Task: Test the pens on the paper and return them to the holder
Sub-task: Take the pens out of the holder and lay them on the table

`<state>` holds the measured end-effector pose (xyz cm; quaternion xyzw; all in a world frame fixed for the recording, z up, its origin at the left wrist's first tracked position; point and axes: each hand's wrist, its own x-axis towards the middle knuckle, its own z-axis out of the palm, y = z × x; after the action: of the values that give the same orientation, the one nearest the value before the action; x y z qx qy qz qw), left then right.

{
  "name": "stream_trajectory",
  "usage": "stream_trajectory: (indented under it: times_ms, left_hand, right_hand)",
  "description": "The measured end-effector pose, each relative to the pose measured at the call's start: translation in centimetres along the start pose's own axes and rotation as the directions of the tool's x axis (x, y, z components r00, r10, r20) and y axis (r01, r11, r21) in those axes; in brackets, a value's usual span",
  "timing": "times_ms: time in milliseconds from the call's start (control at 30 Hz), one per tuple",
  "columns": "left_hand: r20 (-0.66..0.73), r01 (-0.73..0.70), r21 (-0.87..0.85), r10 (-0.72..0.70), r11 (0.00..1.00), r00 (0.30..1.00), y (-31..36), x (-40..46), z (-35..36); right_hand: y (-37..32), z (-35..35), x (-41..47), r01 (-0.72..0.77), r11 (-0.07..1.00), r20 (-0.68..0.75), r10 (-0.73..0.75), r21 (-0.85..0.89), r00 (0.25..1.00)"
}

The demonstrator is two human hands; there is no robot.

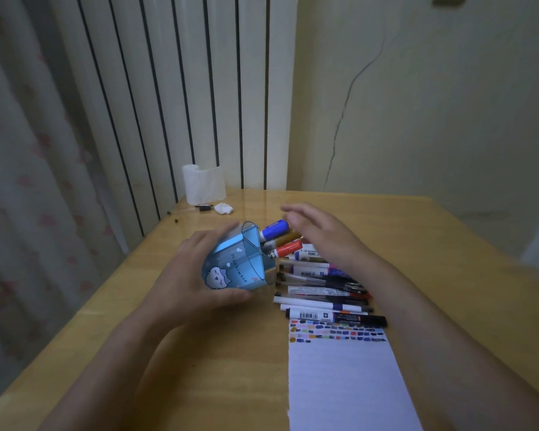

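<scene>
My left hand (pixel 196 275) grips the blue translucent pen holder (pixel 234 259), which is tipped over to the right with its mouth toward the pens. A blue-capped, a gold and a red-capped marker (pixel 288 247) stick out of its mouth. Several pens and markers (pixel 324 287) lie in a pile on the table just right of the holder. My right hand (pixel 318 231) hovers above the pile with fingers straight, holding nothing. The white paper (pixel 349 377) lies in front of the pile, with rows of coloured test marks along its top edge.
A roll of white tissue (pixel 203 185) stands at the table's (pixel 448 259) far left corner, with a crumpled scrap (pixel 224 208) and a small black piece (pixel 204 208) beside it. A radiator and a curtain stand behind the table on the left, and the wall is on the right.
</scene>
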<state>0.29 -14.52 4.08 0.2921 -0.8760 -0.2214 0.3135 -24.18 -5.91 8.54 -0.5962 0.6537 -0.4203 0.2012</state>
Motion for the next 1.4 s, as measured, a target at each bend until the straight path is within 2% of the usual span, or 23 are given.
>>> stream_trajectory:
  times_ms: [100, 233, 400, 500, 633, 767, 833, 967, 1167, 1233, 1400]
  left_hand:
    - [0.011, -0.032, 0.030, 0.032, 0.999, 0.999, 0.0, 0.0, -0.1]
    - [0.010, -0.059, 0.051, 0.059, 0.997, 0.998, 0.1, 0.0, -0.2]
    - [0.025, -0.057, 0.094, 0.055, 0.994, 0.998, 0.4, 0.1, 0.0]
    - [0.019, -0.061, 0.095, 0.060, 0.994, 0.998, 0.5, 0.1, 0.1]
    - [0.024, -0.056, 0.081, 0.055, 0.995, 0.998, 0.3, 0.1, 0.0]
    - [-0.005, -0.020, 0.012, 0.021, 1.000, 1.000, 0.1, 0.1, 0.0]
    - [-0.039, 0.012, -0.044, -0.014, 0.999, 0.999, -0.1, 0.0, 0.0]
    - [-0.097, 0.064, -0.178, -0.082, 0.982, 0.992, -0.8, 0.0, -0.1]
    - [-0.145, 0.091, -0.223, -0.125, 0.970, 0.981, -0.3, 0.0, 0.5]
    - [-0.174, 0.115, -0.254, -0.162, 0.960, 0.971, -0.5, 0.1, 0.7]
    - [-0.249, 0.157, -0.377, -0.263, 0.913, 0.932, -1.3, 0.0, 1.2]
  right_hand:
    - [-1.2, 2.1, -0.5, 0.057, 0.996, 0.058, -0.053, -0.074, 0.997]
    - [-0.5, 3.5, -0.8, 0.113, 0.974, -0.021, -0.119, -0.197, 0.993]
    - [0.1, 3.3, -0.8, 0.078, 0.992, -0.079, -0.085, -0.097, 0.993]
    - [0.6, 3.3, -0.8, 0.117, 0.975, -0.071, -0.132, -0.189, 0.989]
    - [0.7, 3.0, -1.0, 0.121, 0.984, -0.070, -0.131, -0.129, 0.989]
    - [0.8, 1.5, -0.7, 0.118, 0.984, -0.149, -0.138, -0.135, 0.979]
    - [1.3, 0.0, -0.1, 0.064, 0.992, -0.216, -0.087, -0.112, 0.973]
    - [4.3, -3.3, 0.8, -0.094, 0.993, -0.393, 0.112, 0.066, 0.913]
    - [10.0, -5.8, 1.1, -0.214, 0.965, -0.525, 0.262, 0.151, 0.810]
    - [11.1, -5.8, 1.2, -0.245, 0.959, -0.523, 0.284, 0.143, 0.804]
    - [12.5, -4.9, 1.0, -0.281, 0.959, -0.448, 0.271, 0.045, 0.852]
